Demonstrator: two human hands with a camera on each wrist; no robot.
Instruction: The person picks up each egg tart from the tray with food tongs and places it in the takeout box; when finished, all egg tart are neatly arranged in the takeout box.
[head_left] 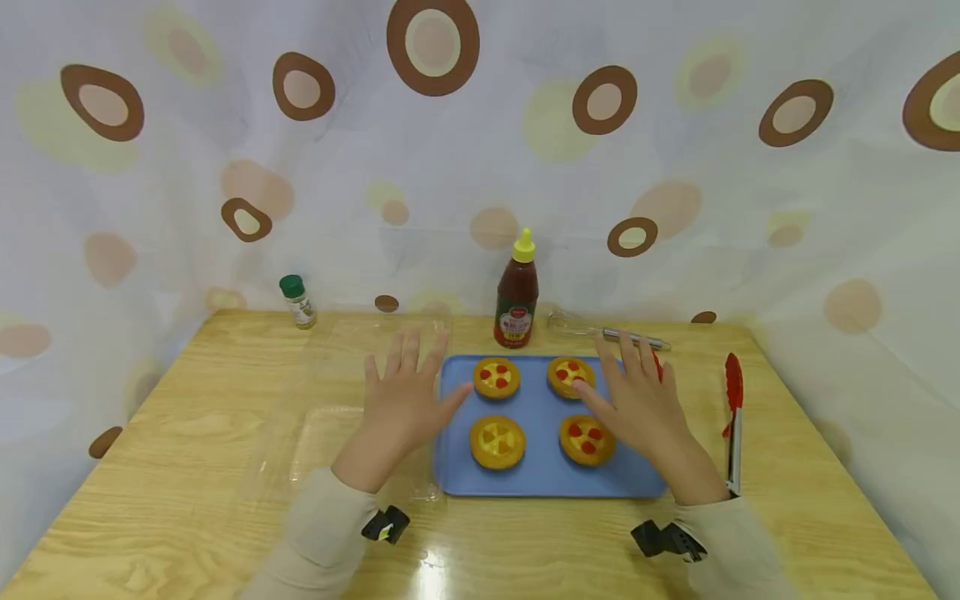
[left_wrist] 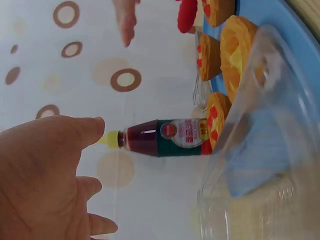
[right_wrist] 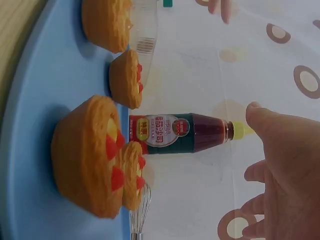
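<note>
Both hands hover with fingers spread and hold nothing. The left hand (head_left: 405, 400) is above the right part of a clear plastic container (head_left: 330, 442), beside the left edge of a blue tray (head_left: 555, 483). Over the tray's right side is the right hand (head_left: 637, 408). Several tarts stand on the tray: a front-left tart (head_left: 497, 442) with yellow topping, and a back-left tart (head_left: 497, 378), a back-right tart (head_left: 566, 375) and a front-right tart (head_left: 587, 439) with red pieces. The right thumb overlaps the back-right tart in the head view; the right wrist view shows that hand apart from the tarts.
A ketchup bottle (head_left: 516, 304) with a yellow cap stands behind the tray. A whisk (head_left: 607, 332) lies to its right. Red-tipped tongs (head_left: 735, 425) lie at the right. A green-capped seasoning jar (head_left: 298, 302) stands at the back left, before a patterned cloth (head_left: 465, 167).
</note>
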